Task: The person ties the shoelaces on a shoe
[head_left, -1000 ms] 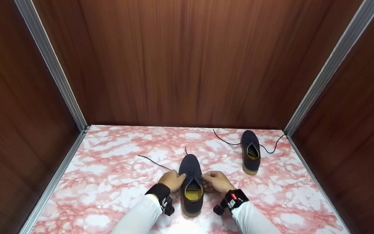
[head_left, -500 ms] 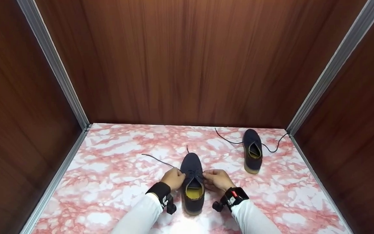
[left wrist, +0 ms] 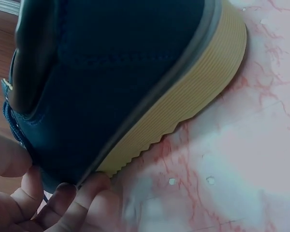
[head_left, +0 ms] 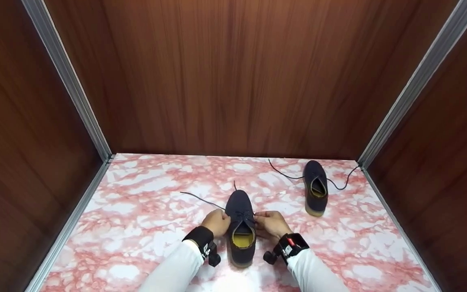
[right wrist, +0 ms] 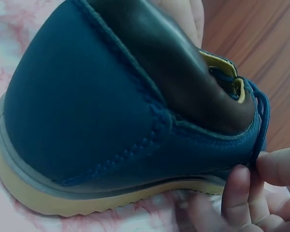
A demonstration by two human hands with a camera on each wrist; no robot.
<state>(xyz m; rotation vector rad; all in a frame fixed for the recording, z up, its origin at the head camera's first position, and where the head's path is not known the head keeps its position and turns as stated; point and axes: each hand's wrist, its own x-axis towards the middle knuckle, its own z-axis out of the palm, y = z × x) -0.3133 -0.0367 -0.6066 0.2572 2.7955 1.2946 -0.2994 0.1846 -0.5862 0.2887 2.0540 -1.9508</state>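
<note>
"What is at the left?"

"On a pink-and-white marbled tabletop, a thin dark lace tail leads to the left hand. Its fingers are curled, thumb and forefinger together, apparently pinching lace."

"Next?"

"A low navy shoe with yellow lining and ridged tan sole stands upright between the hands, toe pointing away. Then the right hand, thumb and forefinger pinching the dark-blue lace strands. Farther right and back, a matching navy shoe has its laces splayed both ways."

"Any change?"

"Slight: the tail's tip is nearer the shoe than a second ago, suggesting lace is being drawn in. The grips look unchanged."
</note>
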